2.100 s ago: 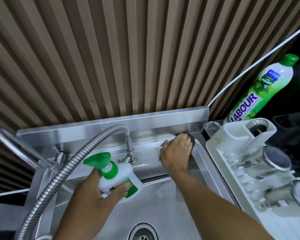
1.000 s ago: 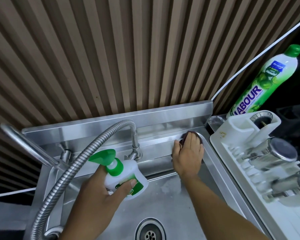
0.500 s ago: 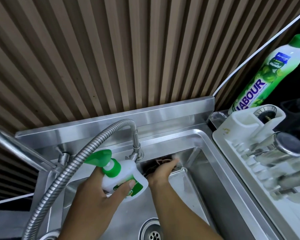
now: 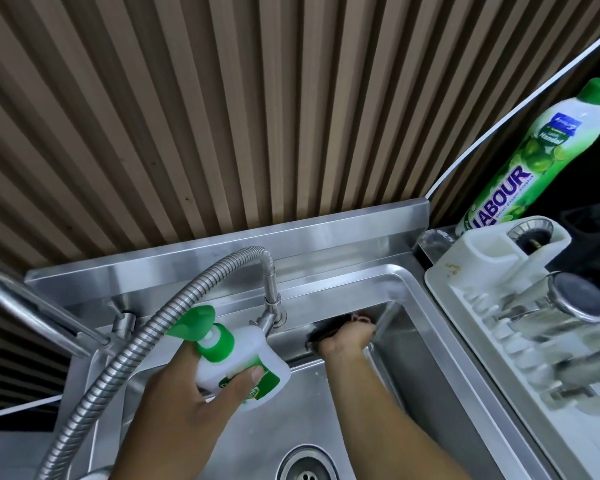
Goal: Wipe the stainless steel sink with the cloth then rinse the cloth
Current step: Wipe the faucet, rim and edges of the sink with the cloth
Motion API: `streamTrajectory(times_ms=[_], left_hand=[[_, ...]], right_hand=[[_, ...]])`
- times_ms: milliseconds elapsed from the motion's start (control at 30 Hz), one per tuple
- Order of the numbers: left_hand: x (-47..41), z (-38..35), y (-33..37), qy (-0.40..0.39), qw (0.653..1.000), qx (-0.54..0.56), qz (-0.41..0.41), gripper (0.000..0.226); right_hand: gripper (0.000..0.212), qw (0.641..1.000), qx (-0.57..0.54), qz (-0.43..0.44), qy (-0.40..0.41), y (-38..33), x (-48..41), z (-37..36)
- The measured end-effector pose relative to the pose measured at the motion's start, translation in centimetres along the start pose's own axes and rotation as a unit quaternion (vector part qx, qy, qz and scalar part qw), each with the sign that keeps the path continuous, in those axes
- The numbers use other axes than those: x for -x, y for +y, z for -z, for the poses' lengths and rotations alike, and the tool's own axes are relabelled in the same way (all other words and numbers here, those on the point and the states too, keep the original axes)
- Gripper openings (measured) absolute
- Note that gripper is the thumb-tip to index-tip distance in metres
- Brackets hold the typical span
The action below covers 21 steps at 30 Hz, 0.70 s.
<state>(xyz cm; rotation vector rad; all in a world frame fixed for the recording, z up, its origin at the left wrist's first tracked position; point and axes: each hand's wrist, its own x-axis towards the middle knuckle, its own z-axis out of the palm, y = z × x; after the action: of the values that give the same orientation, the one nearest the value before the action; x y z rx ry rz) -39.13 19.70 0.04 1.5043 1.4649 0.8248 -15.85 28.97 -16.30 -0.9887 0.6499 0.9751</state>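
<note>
The stainless steel sink (image 4: 430,341) fills the lower middle of the head view. My right hand (image 4: 345,337) presses a dark cloth (image 4: 357,318) against the basin's back wall near the right rear corner; most of the cloth is hidden under my fingers. My left hand (image 4: 184,407) holds a white soap bottle (image 4: 243,362) with a green pump over the basin's left side, just below the tap base.
A flexible metal hose tap (image 4: 194,296) arches over the sink's back ledge. A drain (image 4: 307,464) sits at the bottom. A white dish rack (image 4: 520,358) with steel cups lies to the right, with a green dish-soap bottle (image 4: 541,147) behind it.
My right hand has come off the sink's back ledge at the right rear corner, dropped inside the basin, and slid right along the back wall. My left hand has stayed put with the bottle.
</note>
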Motion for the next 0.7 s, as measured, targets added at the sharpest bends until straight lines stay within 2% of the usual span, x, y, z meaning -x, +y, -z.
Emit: streamTrajectory(times_ms=[133,267,500,600,700], left_hand=[[0.1,-0.1,0.2,0.003,1.0,0.009,0.0,0.04],[0.2,0.1,1.1,0.005,1.0,0.0,-0.008,0.072],[0.3,0.0,1.2,-0.017,0.999,-0.01,-0.027,0.077],[0.3,0.0,1.0,-0.027,0.999,-0.014,-0.032,0.076],[0.4,0.0,0.8,-0.031,0.998,-0.014,-0.045,0.072]], right_hand=[[0.043,0.999,-0.008,-0.046,0.007,-1.4,1.3,-0.1],[0.053,0.997,0.011,-0.08,0.005,-3.9,3.9,-0.6],[0.037,0.994,-0.063,-0.084,-0.022,-7.4,7.8,-1.1],[0.054,0.992,-0.077,-0.072,-0.068,-8.7,9.2,-0.3],[0.03,0.975,-0.111,-0.027,-0.189,-10.3,9.9,1.2]])
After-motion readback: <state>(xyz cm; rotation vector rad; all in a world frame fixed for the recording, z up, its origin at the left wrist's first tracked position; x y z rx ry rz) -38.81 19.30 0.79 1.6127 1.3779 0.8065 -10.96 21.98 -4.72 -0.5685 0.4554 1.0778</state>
